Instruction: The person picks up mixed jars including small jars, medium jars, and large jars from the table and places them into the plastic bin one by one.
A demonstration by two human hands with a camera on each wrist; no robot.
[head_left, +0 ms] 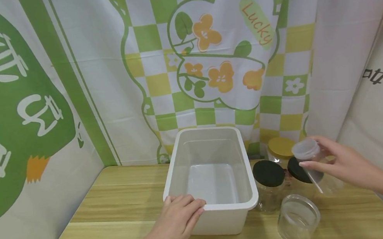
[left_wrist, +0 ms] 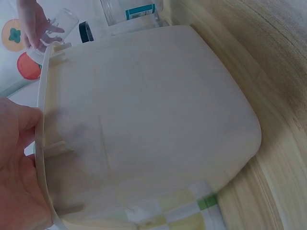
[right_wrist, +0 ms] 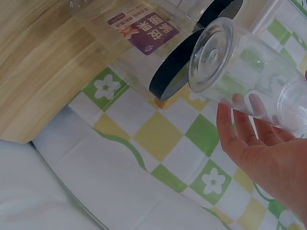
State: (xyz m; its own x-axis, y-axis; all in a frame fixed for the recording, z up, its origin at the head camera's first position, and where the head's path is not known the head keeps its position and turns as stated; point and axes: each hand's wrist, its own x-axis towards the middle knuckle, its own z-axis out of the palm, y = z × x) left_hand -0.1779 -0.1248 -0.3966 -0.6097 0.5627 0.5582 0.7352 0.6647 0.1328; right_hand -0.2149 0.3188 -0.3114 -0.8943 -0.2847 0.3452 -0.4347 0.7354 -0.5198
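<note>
My left hand (head_left: pixel 179 222) grips the near rim of a white plastic bin (head_left: pixel 220 222), its fingers over the edge. The left wrist view shows the bin's outer wall (left_wrist: pixel 144 120) beside that hand. To the right, my right hand (head_left: pixel 346 161) holds a clear plastic jar (head_left: pixel 306 150) with a translucent lid, tilted above the other jars. In the right wrist view the fingers (right_wrist: pixel 247 127) curl under the jar's side, with its round base towards a black lid (right_wrist: pixel 177 62).
Right of the bin stand two black-lidded jars, one nearer (head_left: pixel 269 173) and one partly hidden (head_left: pixel 296 169), and a yellow-lidded jar (head_left: pixel 281 148) behind them. A clear jar (head_left: pixel 298 219) without a coloured lid stands in front. Patterned cloth (head_left: pixel 159 80) hangs behind the wooden table (head_left: pixel 119 236).
</note>
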